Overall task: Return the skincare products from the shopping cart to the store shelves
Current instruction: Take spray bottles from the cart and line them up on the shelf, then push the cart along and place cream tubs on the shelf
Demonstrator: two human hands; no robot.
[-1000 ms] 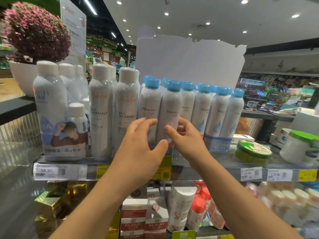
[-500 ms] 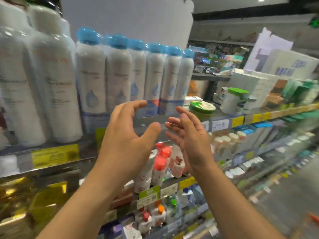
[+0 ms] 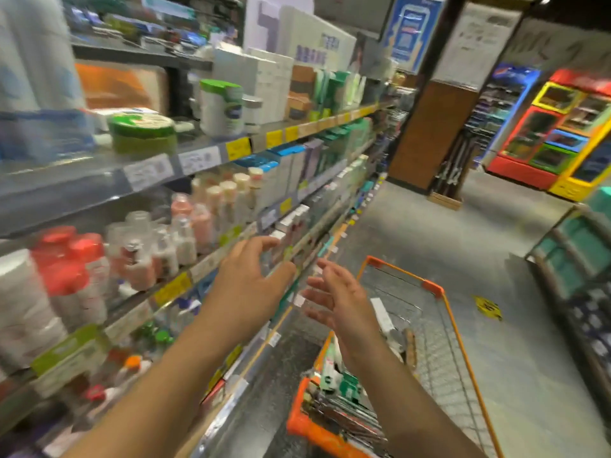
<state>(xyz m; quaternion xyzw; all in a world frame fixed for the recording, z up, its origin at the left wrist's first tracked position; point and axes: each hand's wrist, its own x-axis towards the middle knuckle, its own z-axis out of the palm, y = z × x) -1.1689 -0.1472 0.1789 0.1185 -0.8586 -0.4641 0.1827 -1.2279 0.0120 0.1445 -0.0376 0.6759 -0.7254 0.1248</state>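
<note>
My left hand [image 3: 246, 285] and my right hand [image 3: 337, 302] hover in the air side by side, fingers spread and relaxed, holding nothing. Below and to the right of them stands an orange-rimmed wire shopping cart [image 3: 439, 294] with several skincare products [image 3: 340, 381] heaped at its near end. The store shelves [image 3: 205, 153] run along the left, packed with bottles, jars and boxes. My left hand is in front of a middle shelf edge; my right hand is above the cart's near left corner. The picture is blurred by motion.
A grey-floored aisle [image 3: 413, 226] runs ahead to a brown pillar [image 3: 429, 133]. A red, yellow and blue display cabinet [image 3: 562, 133] stands at the far right. Another rack with teal boxes [image 3: 575, 252] lines the right side. A yellow floor sticker [image 3: 488, 307] lies beside the cart.
My view has swung right and down from the blue-capped spray bottles to the aisle and cart. Both hands have left the bottles and come away empty, fingers opening.
</note>
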